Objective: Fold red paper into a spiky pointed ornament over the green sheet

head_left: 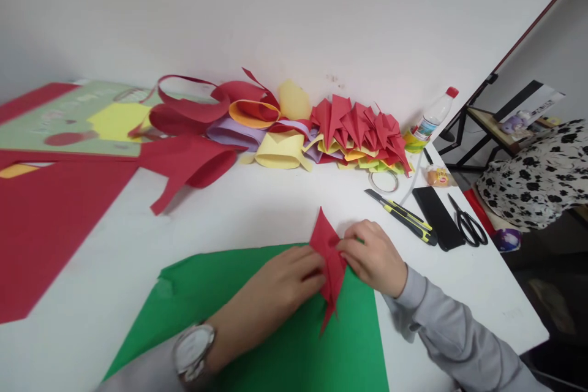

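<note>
A folded red paper piece (329, 257) with pointed ends stands over a large green sheet (285, 343) on the white table (257, 208). My left hand (280, 291) pinches its left side, fingers closed on the paper; a silver watch sits on that wrist. My right hand (373, 257) grips the paper's right edge, fingers curled onto it. Both hands rest low on the green sheet.
A pile of folded red, yellow and green paper shapes (358, 128) and curled strips (220, 116) lines the wall. Red sheets (50, 214) lie left. Utility knives (404, 215), a tape ring (383, 180), a black phone (436, 215), scissors (468, 223) and a bottle (432, 116) sit right.
</note>
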`<state>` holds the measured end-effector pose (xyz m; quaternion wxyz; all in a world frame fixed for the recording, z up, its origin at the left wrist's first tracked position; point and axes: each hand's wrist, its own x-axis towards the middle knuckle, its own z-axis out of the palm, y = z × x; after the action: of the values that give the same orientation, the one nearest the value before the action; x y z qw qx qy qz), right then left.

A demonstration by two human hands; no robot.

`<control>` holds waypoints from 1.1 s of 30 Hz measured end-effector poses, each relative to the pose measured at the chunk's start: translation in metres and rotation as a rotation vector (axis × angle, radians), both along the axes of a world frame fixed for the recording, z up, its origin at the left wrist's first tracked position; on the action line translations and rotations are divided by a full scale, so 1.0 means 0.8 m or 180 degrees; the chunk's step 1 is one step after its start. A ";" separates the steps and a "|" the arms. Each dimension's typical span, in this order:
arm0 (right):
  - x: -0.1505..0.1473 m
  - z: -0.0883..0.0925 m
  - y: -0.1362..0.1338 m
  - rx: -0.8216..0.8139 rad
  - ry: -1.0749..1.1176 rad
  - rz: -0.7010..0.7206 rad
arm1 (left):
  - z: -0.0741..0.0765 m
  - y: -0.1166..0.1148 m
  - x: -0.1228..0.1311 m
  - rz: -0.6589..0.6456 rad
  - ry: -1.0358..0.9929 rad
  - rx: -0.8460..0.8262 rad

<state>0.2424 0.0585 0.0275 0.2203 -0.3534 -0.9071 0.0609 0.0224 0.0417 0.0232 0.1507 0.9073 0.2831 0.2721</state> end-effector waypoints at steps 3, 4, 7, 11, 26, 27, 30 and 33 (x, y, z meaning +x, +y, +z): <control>0.004 -0.003 -0.005 -0.0024 0.0023 0.0585 | -0.005 -0.011 -0.003 -0.0282 0.0343 0.0351; 0.006 -0.003 -0.008 -0.0127 0.0108 0.0647 | -0.007 -0.016 -0.004 -0.0264 0.0447 0.0509; 0.010 -0.002 -0.015 -0.0374 0.0302 0.0573 | -0.013 -0.028 -0.009 -0.0122 0.0609 0.0789; 0.011 -0.003 -0.020 -0.0428 0.0123 0.0424 | -0.023 -0.041 -0.013 -0.0117 0.0756 0.0645; 0.003 0.000 -0.023 -0.0918 0.0333 0.0145 | -0.027 -0.051 -0.008 0.0104 0.0769 0.0693; 0.003 0.000 -0.023 -0.0920 0.0310 0.0137 | -0.029 -0.053 -0.007 0.0114 0.0779 0.0683; 0.002 0.001 -0.023 -0.0913 0.0232 0.0145 | -0.032 -0.055 -0.007 0.0134 0.0843 0.0623; 0.002 0.000 -0.022 -0.0887 0.0123 0.0137 | -0.030 -0.056 -0.008 0.0143 0.0865 0.0581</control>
<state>0.2443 0.0410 0.0275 0.1852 -0.3599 -0.8928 0.1978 0.0159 -0.0028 -0.0009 0.0218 0.9391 0.2952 0.1748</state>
